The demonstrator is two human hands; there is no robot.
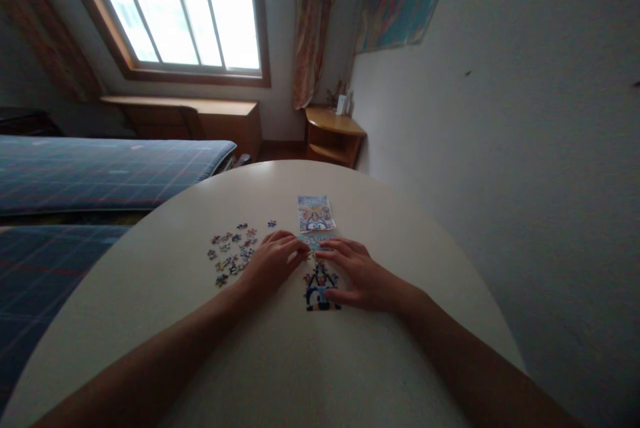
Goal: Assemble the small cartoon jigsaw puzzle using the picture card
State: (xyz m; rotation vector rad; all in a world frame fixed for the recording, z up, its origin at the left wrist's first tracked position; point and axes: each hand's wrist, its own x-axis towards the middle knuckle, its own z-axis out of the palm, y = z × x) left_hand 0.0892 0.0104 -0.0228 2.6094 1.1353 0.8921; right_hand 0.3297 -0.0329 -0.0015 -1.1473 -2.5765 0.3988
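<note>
A partly assembled jigsaw puzzle [320, 285] with a cartoon figure lies on the round white table [300, 368]. My left hand [273, 260] rests at its upper left edge, fingers pressed down flat onto the pieces. My right hand [357, 276] lies flat over the puzzle's right side, fingers stretched toward the left hand. The fingertips of both hands nearly meet at the puzzle's top. Several loose puzzle pieces [233, 253] are scattered just left of my left hand. A small printed reference picture [315, 213] lies beyond the puzzle.
A bed with a blue plaid cover [100, 175] stands left of the table. A white wall [525, 148] runs close along the table's right. A wooden corner shelf [333, 135] and a desk under the window [185, 8] stand at the back.
</note>
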